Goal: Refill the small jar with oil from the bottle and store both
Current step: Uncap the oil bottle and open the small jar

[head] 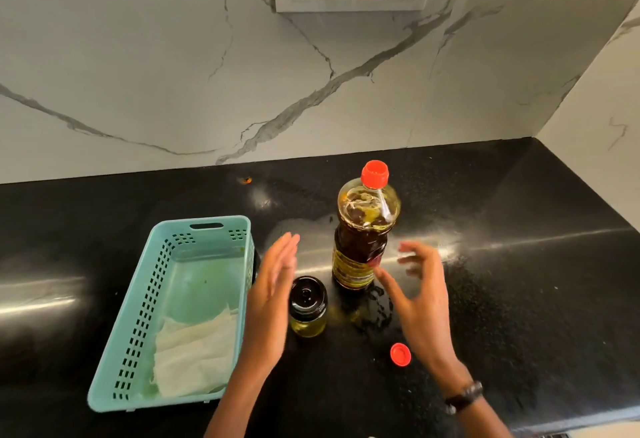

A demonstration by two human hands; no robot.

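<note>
we judge the task to be at or near the storing step, though we cannot be sure: the small jar (308, 306) stands on the black desk (519, 264) with its dark lid on and yellowish oil showing low in the glass, and the oil bottle (362, 240) stands upright just behind it to the right, wearing a red cap (375, 174). a second red cap (400, 354) lies loose on the desk near our right wrist; what it belongs to we cannot tell.

our left hand (272, 302) is released, fingers straight and together, palm facing the jar, just beside the jar's left side and not clearly touching it. our right hand (420, 295) is also released, fingers spread and loosely bent, holding nothing; it hovers just right of the bottle's lower half, with the fingertips near the bottle. motion blur keeps us from saying whether they touch it.

the teal basket (239, 257) sits at the left, beside our left hand, with a white paper towel (194, 354) lying in its near end.

the next move, as we read it, calls for each grip to close round its vessel, the left on the jar, the right on the bottle, and carry both upright to the basket. a wet-looking patch on the desk before the bottle suggests slippery surfaces, so a firm hold matters.
</note>
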